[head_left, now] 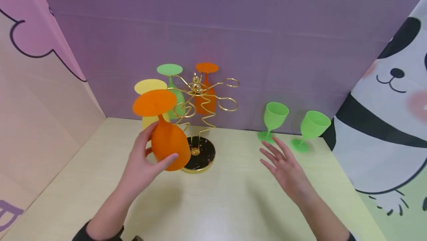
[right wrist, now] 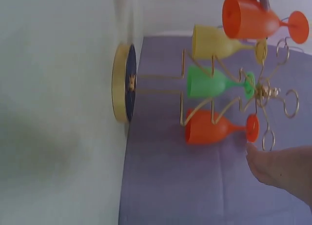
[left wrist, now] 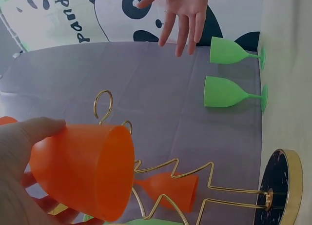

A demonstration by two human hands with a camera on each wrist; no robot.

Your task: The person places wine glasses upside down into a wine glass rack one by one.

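- The left hand (head_left: 141, 163) had its fingers round the bowl of an orange cup (head_left: 171, 144), with the thumb on the near side.
- The right hand (head_left: 287, 170) held nothing. Its fingers were loose and spread over the bench (head_left: 230, 192).
- The orange cup was up in the air, upside down and a bit tilted, at the front left of the gold rack (head_left: 197, 86). Its flat foot was on top and its mouth faced down.
- It looked like plastic, so it was likely light and stiff. One hand seemed plenty.
- The sides looked smooth, so it could slip a little. A soft, sure hold looked better than a hard squeeze.
- The fat bowl looked like the best place to hold. That left the thin stem and the foot free.
- The stem looked like the weak part, and a hard bend might snap it.
- The rack's wires looked thin, so a bump might shake the yellow cup (right wrist: 212, 42) hanging there.
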